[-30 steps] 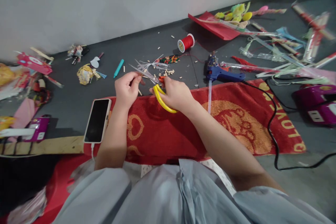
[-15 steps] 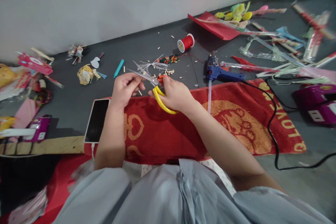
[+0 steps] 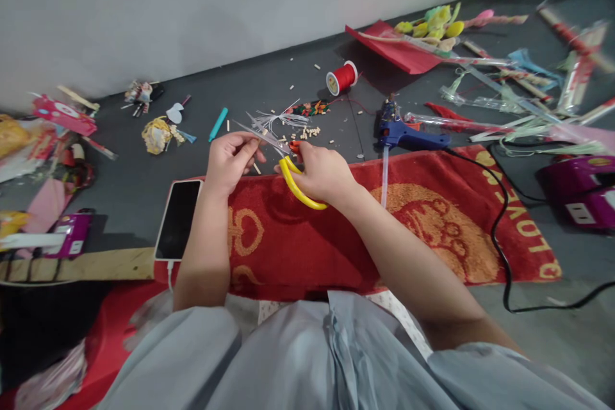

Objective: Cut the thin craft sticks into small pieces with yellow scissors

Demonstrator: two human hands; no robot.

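Yellow-handled scissors (image 3: 298, 187) are gripped in my right hand (image 3: 327, 173), their metal blades pointing left toward my left fingertips. An orange-red part (image 3: 294, 147) shows beside the right index finger. My left hand (image 3: 230, 160) is closed in a pinch at the blades. A thin pale stick (image 3: 257, 168) pokes out below its fingers; the rest of it is hidden. Just beyond the blades lie white strands (image 3: 278, 118) and several small pale pieces (image 3: 312, 132). Beneath both forearms spreads a red towel (image 3: 298, 243) with orange patterns.
A blue glue gun (image 3: 408, 136) with a cable rests right of my hands. Behind are a red thread spool (image 3: 342, 78) and red paper (image 3: 384, 45). At left lie a phone (image 3: 177, 221) and a teal tube (image 3: 218, 124). Wrapped sticks (image 3: 509, 70) clutter the far right.
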